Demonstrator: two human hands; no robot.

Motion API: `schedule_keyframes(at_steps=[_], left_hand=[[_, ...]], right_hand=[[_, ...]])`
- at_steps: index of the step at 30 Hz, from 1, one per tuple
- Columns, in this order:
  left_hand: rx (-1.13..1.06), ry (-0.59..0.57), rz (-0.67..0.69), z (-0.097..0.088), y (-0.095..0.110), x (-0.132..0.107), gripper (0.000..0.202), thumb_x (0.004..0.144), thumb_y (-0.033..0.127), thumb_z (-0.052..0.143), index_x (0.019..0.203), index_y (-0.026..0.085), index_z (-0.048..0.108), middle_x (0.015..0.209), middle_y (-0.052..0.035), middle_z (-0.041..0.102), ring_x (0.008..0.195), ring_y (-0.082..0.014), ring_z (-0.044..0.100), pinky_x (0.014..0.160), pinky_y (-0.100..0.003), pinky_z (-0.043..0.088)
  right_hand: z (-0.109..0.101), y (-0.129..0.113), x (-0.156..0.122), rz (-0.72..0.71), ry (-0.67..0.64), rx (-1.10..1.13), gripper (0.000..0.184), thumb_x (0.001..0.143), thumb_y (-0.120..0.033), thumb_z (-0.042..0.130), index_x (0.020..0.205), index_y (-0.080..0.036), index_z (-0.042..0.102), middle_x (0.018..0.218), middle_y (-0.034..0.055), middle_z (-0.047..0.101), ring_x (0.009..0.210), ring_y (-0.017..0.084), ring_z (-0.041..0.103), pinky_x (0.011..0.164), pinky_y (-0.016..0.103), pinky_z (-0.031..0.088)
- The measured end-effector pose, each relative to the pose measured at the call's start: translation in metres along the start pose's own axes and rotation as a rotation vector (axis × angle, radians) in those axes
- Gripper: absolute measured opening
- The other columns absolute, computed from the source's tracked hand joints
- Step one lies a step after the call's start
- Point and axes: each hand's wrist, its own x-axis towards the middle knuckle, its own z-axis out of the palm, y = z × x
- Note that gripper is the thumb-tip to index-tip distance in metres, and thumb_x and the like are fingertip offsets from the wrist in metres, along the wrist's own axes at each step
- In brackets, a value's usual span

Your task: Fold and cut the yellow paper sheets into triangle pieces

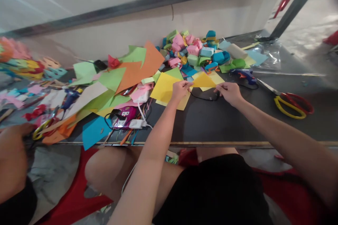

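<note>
Between my hands, above the dark table, is a folded piece of yellow paper (204,80) shaped like a triangle. My left hand (181,89) pinches its left corner, fingers closed. At its right corner my right hand (229,92) pinches with thumb and fingertips. Larger yellow sheets (163,88) lie just left of and partly behind my left hand. A black cable (204,99) runs on the table below the folded paper. Past my right hand rest a blue glue gun (244,75) and scissors (290,104) with red and yellow handles.
A heap of small folded paper pieces (195,51) stands at the back. Green and orange sheets (132,74) spread to the left, near a purple power strip (125,115) with plugs. At far left a co-worker's hand (25,129) is beside other scissors (42,129). The table's front edge (224,144) crosses above my lap.
</note>
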Motion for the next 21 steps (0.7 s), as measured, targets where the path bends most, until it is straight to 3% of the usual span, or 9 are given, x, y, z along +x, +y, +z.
schedule_keyframes(at_steps=[5,12,18,21], left_hand=[[-0.125,-0.039,-0.075,-0.001,0.003,0.001,0.043,0.077,0.059,0.073,0.069,0.017,0.07,0.055,0.0007,0.063,0.039,-0.0058,0.038,0.043,-0.023,0.028],[-0.172,-0.019,-0.072,-0.001,0.009,-0.004,0.038,0.076,0.053,0.074,0.068,0.016,0.071,0.057,-0.0002,0.065,0.041,-0.005,0.04,0.044,-0.022,0.029],[-0.171,-0.01,-0.086,-0.002,0.005,0.001,0.039,0.074,0.054,0.076,0.071,0.015,0.072,0.057,-0.0003,0.066,0.038,-0.0047,0.039,0.042,-0.022,0.029],[-0.182,0.0,-0.083,-0.002,0.002,0.002,0.04,0.074,0.055,0.076,0.072,0.015,0.072,0.057,-0.0004,0.066,0.038,-0.0045,0.039,0.042,-0.022,0.028]], right_hand=[[0.0,0.0,0.003,0.026,-0.018,0.095,0.043,0.079,-0.057,0.073,0.072,-0.015,0.075,0.071,0.0095,0.076,0.045,0.01,0.051,0.047,0.025,0.041],[-0.001,-0.002,0.003,0.014,-0.036,0.147,0.037,0.076,-0.053,0.073,0.075,-0.016,0.076,0.07,0.0083,0.075,0.045,0.01,0.049,0.047,0.025,0.04],[0.005,-0.002,0.01,0.021,0.024,-0.082,0.036,0.087,-0.044,0.061,0.068,-0.017,0.076,0.065,0.0058,0.073,0.048,0.012,0.055,0.051,0.026,0.041],[0.007,-0.001,0.013,0.018,0.028,-0.128,0.031,0.088,-0.038,0.059,0.075,-0.017,0.079,0.067,0.0054,0.074,0.052,0.013,0.059,0.054,0.026,0.043]])
